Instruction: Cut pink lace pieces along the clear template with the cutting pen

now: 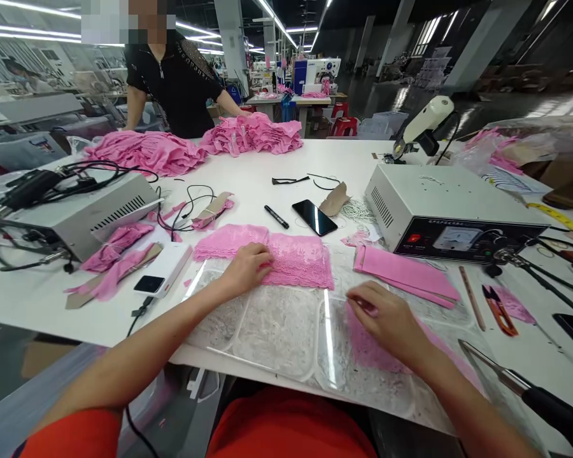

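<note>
A piece of pink lace (286, 254) lies flat in front of me on a clear plastic mat (277, 331) that covers the white table (38, 299). My left hand (246, 268) rests on the lace's near edge with fingers curled down, pressing it. My right hand (386, 321) lies to the right on a second pink lace piece (367, 346), fingertips pinched together on its upper edge. A folded stack of pink fabric strips (401, 270) sits just beyond my right hand.
A grey control box (439, 213) stands at right, another box (86, 213) with cables at left. A phone (314, 217), a marker (276, 217), orange snips (499, 310) and a metal-tipped tool (520, 388) lie around. A person (172, 83) stands across by pink garment heaps (253, 133).
</note>
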The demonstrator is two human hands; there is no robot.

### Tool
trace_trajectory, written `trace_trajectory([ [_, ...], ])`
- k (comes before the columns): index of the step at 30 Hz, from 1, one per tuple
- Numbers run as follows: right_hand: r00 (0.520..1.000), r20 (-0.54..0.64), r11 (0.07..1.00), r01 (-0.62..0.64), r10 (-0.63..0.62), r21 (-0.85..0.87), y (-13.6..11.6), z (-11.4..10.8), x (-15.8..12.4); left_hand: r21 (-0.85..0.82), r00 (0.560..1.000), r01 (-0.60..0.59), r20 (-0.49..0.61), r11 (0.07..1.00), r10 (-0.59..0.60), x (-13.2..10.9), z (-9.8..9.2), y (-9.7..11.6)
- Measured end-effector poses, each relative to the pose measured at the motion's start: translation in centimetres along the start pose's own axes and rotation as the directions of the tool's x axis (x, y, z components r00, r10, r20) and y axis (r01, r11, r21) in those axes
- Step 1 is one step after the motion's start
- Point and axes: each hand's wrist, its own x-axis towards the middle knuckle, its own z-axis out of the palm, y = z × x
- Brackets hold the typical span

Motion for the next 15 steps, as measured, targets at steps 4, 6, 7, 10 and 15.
trace_trajectory([
  [4, 0.981, 0.184, 0.996, -0.044, 0.058, -0.083, -0.2, 3.2, 3.8, 0.023, 1.000, 0.000, 0.015, 1.000, 0.000, -0.9, 0.2, -1.3],
  [6, 0.969, 0.229, 0.992, -0.067, 0.089, -0.105, 0.0, 4.1, 4.8, 0.025, 1.000, -0.002, 0.015, 1.000, 0.001, -1.0, 0.4, -1.6],
  [7, 0.966, 0.242, 0.992, -0.073, 0.095, -0.101, 0.2, 4.4, 5.1, 0.025, 1.000, -0.003, 0.015, 1.000, 0.003, -0.9, 0.5, -1.7],
  [10, 0.959, 0.263, 0.994, -0.087, 0.102, -0.069, 0.7, 4.7, 5.4, 0.023, 1.000, -0.011, 0.017, 1.000, 0.011, -0.7, 0.7, -1.8],
  [15, 0.957, 0.265, 0.992, -0.122, 0.115, 0.010, 1.5, 4.6, 5.6, 0.028, 1.000, -0.021, 0.017, 0.999, 0.020, 0.0, 0.6, -1.8],
])
